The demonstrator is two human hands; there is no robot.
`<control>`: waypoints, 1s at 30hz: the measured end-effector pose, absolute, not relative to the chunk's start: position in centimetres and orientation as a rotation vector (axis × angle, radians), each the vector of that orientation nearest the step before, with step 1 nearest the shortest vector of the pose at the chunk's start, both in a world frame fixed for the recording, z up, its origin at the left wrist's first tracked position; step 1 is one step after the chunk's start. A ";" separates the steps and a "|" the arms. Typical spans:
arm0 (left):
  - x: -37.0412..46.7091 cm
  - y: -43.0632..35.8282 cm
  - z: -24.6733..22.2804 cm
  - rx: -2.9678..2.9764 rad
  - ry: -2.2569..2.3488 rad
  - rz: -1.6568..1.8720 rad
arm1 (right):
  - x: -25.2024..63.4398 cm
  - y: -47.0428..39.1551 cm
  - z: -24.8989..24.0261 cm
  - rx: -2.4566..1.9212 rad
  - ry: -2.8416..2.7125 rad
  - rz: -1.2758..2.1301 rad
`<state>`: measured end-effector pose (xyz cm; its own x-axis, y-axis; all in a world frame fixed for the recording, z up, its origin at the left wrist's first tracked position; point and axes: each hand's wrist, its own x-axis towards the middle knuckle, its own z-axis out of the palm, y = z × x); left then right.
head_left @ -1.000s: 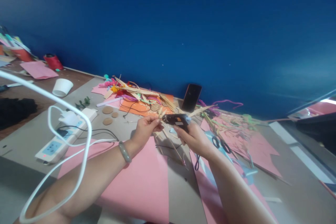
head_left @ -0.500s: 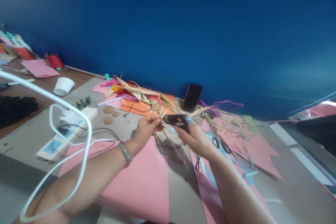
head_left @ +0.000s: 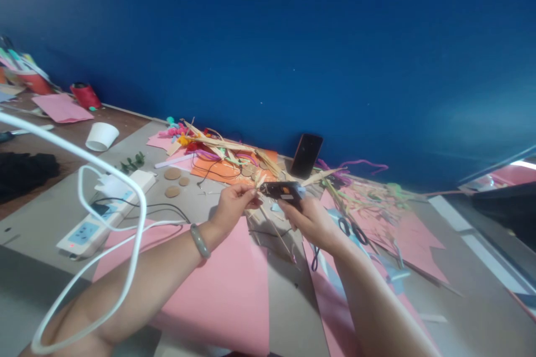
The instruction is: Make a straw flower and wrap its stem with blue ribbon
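My left hand pinches a small bundle of tan straw strips above the table; a grey bangle sits on that wrist. My right hand grips a black glue gun with an orange trigger. Its nozzle points left and touches the strips at my left fingertips. Thin straw stalks hang down from the bundle towards the table. Both hands hover over a pink paper sheet.
A white power strip with cables lies at left, and a thick white cable loops close to the camera. Craft scraps on orange paper, a leaning black phone, black scissors, a white cup and cork discs surround the hands.
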<state>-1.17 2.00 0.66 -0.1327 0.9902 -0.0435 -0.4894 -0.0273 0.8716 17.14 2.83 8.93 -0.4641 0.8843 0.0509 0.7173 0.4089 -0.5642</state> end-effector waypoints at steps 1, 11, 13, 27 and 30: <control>-1.2 2.0 0.7 0.746 0.921 1.501 | 17.1 2.8 8.9 -1.384 -2.329 0.682; -1.2 1.9 1.0 0.749 0.922 1.498 | 17.3 2.9 8.9 -1.347 -2.377 0.658; -1.2 1.9 1.0 0.754 0.922 1.493 | 17.2 2.9 8.9 -1.361 -2.360 0.656; -1.2 1.9 1.0 0.751 0.934 1.496 | 17.2 2.9 8.8 -1.383 -2.335 0.664; -1.2 1.9 0.9 0.747 0.930 1.493 | 17.2 2.9 8.8 -1.369 -2.318 0.681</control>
